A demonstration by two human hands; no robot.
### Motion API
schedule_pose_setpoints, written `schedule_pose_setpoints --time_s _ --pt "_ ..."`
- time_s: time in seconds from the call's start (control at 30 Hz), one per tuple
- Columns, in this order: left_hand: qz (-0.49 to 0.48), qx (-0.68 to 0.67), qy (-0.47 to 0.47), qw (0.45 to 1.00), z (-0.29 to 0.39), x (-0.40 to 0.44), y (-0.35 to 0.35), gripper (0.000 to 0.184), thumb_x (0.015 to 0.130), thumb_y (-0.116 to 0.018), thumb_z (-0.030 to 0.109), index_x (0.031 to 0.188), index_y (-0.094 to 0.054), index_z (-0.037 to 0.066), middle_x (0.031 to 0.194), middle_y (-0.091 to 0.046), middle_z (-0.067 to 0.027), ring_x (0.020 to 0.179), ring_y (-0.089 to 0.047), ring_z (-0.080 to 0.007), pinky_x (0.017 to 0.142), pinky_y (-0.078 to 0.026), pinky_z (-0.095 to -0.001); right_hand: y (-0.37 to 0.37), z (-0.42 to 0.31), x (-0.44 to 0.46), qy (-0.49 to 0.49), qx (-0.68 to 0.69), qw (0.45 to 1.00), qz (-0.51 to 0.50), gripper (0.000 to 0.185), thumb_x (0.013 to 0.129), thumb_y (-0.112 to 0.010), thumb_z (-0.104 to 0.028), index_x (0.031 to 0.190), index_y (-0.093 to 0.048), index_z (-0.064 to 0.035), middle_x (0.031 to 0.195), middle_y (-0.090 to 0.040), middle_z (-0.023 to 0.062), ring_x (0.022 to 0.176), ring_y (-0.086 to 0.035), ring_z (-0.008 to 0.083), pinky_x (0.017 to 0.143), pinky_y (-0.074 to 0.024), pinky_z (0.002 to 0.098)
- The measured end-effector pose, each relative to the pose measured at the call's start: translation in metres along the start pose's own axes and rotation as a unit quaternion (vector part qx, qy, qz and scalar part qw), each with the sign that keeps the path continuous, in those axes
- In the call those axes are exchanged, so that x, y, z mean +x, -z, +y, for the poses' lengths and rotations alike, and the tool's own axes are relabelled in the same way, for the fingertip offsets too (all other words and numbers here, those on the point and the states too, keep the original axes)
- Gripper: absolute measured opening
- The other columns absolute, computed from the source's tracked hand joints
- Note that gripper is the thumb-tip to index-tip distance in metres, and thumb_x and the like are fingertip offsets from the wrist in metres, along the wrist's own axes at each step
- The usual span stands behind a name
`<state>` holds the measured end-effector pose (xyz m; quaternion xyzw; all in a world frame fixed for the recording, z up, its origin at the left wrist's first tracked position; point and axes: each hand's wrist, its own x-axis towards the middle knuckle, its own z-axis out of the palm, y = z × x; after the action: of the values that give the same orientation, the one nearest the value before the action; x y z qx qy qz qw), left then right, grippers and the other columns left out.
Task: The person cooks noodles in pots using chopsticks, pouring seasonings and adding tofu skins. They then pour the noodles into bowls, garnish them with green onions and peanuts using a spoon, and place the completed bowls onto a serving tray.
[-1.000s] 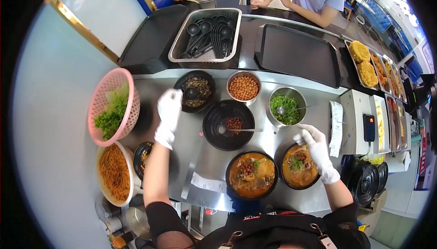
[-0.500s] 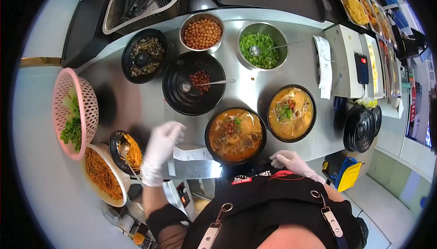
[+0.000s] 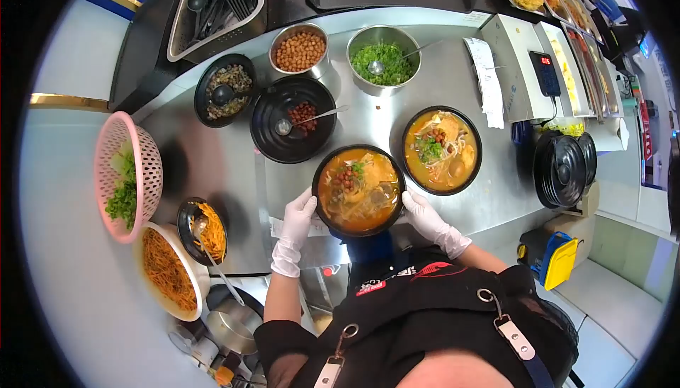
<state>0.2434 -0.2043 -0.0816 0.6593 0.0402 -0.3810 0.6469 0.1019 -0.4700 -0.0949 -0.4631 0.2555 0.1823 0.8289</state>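
Note:
A black bowl of orange soup point(image 3: 358, 191), topped with peanuts and chopped greens, is between my two gloved hands. My left hand point(image 3: 296, 225) grips its left rim, and my right hand point(image 3: 425, 216) grips its right rim. Just to the right, a second black bowl of soup point(image 3: 443, 150) rests on the steel counter point(image 3: 496, 189), touched by neither hand. Behind them a black bowl point(image 3: 292, 119) contains peanuts and a metal spoon. Paper slips point(image 3: 304, 228) lie partly hidden behind my left hand and the bowl.
Chopped greens fill a steel pot point(image 3: 384, 60), beside a pot of round nuts point(image 3: 300, 49). On the left are a pink basket point(image 3: 129, 175), a shredded-carrot bowl point(image 3: 170, 270) and a smaller bowl point(image 3: 202, 231). Stacked black bowls point(image 3: 563, 172) stand right; a ladle bin point(image 3: 219, 9) is at the back.
Both hands have come in from the sides and taken hold of the nearer soup bowl by its rim. The camera view has shifted too.

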Motion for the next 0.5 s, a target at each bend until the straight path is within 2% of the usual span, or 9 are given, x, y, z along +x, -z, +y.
schedule_pose_setpoints --time_s 0.07,0.13,0.17,0.23,0.3,0.37,0.4,0.43,0.5 --pt "0.008 0.010 0.004 1.000 0.014 -0.012 -0.007 0.041 0.098 -0.049 0.015 0.134 -0.045 -0.005 0.119 -0.059 -0.0091 0.102 -0.058 -0.0134 0.090 -0.046 -0.0262 -0.003 -0.007 -0.005 -0.006 -0.014 1.000 0.001 0.052 0.102 -0.036 -0.034 0.143 -0.029 -0.0025 0.133 -0.047 0.0095 0.118 -0.049 0.0177 0.093 -0.0468 0.0322" --pt "0.005 0.001 0.006 1.000 0.020 -0.017 -0.005 0.040 0.098 -0.049 0.013 0.133 -0.046 -0.006 0.116 -0.061 -0.0091 0.099 -0.059 -0.0136 0.089 -0.047 -0.0265 -0.010 -0.017 -0.011 0.018 -0.040 0.999 0.026 0.048 0.103 -0.035 -0.031 0.139 -0.036 0.0007 0.133 -0.048 0.0086 0.122 -0.044 0.0163 0.104 -0.0356 0.0301" --pt "0.001 0.009 -0.004 1.000 0.028 -0.021 -0.005 0.040 0.098 -0.049 0.013 0.133 -0.046 -0.006 0.116 -0.061 -0.0091 0.099 -0.059 -0.0136 0.089 -0.047 -0.0265 -0.011 -0.021 -0.014 0.030 -0.038 0.998 0.026 0.048 0.103 -0.035 -0.031 0.139 -0.036 0.0007 0.133 -0.048 0.0086 0.122 -0.044 0.0163 0.104 -0.0356 0.0301" --pt "0.000 0.001 0.007 1.000 0.047 -0.028 -0.011 0.039 0.097 -0.048 0.012 0.132 -0.046 -0.006 0.115 -0.061 -0.0088 0.098 -0.059 -0.0140 0.088 -0.048 -0.0272 -0.011 -0.032 -0.020 0.052 -0.016 0.998 0.011 0.046 0.103 -0.035 -0.028 0.135 -0.042 0.0032 0.134 -0.049 0.0079 0.123 -0.041 0.0151 0.108 -0.0267 0.0276" --pt "-0.007 0.030 -0.030 0.999 0.069 -0.029 -0.017 0.039 0.097 -0.048 0.012 0.132 -0.047 -0.006 0.115 -0.061 -0.0094 0.098 -0.060 -0.0143 0.088 -0.048 -0.0263 -0.012 -0.049 -0.024 0.069 -0.082 0.994 0.037 0.044 0.103 -0.035 -0.027 0.134 -0.043 0.0027 0.131 -0.051 0.0068 0.122 -0.041 0.0145 0.106 -0.0284 0.0281" --pt "-0.015 -0.018 0.026 0.999 0.108 -0.037 -0.030 0.038 0.097 -0.049 0.011 0.131 -0.049 -0.006 0.117 -0.061 -0.0099 0.101 -0.059 -0.0142 0.090 -0.046 -0.0249 -0.013 -0.070 -0.024 0.117 -0.044 0.992 0.000 0.043 0.102 -0.036 -0.029 0.129 -0.047 0.0025 0.124 -0.055 0.0047 0.114 -0.048 0.0116 0.099 -0.0364 0.0253" --pt "-0.013 -0.033 0.028 0.999 0.122 -0.035 -0.034 0.036 0.097 -0.049 0.010 0.129 -0.051 -0.006 0.119 -0.061 -0.0099 0.104 -0.058 -0.0144 0.092 -0.044 -0.0244 -0.009 -0.083 -0.019 0.093 -0.062 0.994 0.011 0.042 0.102 -0.038 -0.032 0.125 -0.049 0.0006 0.117 -0.060 0.0054 0.101 -0.058 0.0139 0.088 -0.0480 0.0279" --pt "-0.018 -0.029 0.018 0.999 0.129 -0.027 -0.035 0.036 0.097 -0.049 0.010 0.129 -0.051 -0.006 0.119 -0.061 -0.0099 0.104 -0.058 -0.0144 0.092 -0.044 -0.0244 -0.006 -0.097 -0.017 0.104 -0.064 0.992 0.012 0.042 0.102 -0.038 -0.032 0.125 -0.049 0.0006 0.117 -0.060 0.0054 0.101 -0.058 0.0139 0.088 -0.0480 0.0279" --pt "-0.019 0.045 -0.073 0.996 0.138 -0.003 -0.029 0.039 0.098 -0.048 0.016 0.130 -0.049 -0.004 0.113 -0.063 -0.0106 0.091 -0.064 -0.0160 0.076 -0.054 -0.0278 -0.019 -0.148 -0.024 0.069 0.054 0.995 -0.042 0.043 0.101 -0.039 -0.036 0.124 -0.049 -0.0019 0.115 -0.062 0.0091 0.092 -0.065 0.0192 0.078 -0.0555 0.0337"
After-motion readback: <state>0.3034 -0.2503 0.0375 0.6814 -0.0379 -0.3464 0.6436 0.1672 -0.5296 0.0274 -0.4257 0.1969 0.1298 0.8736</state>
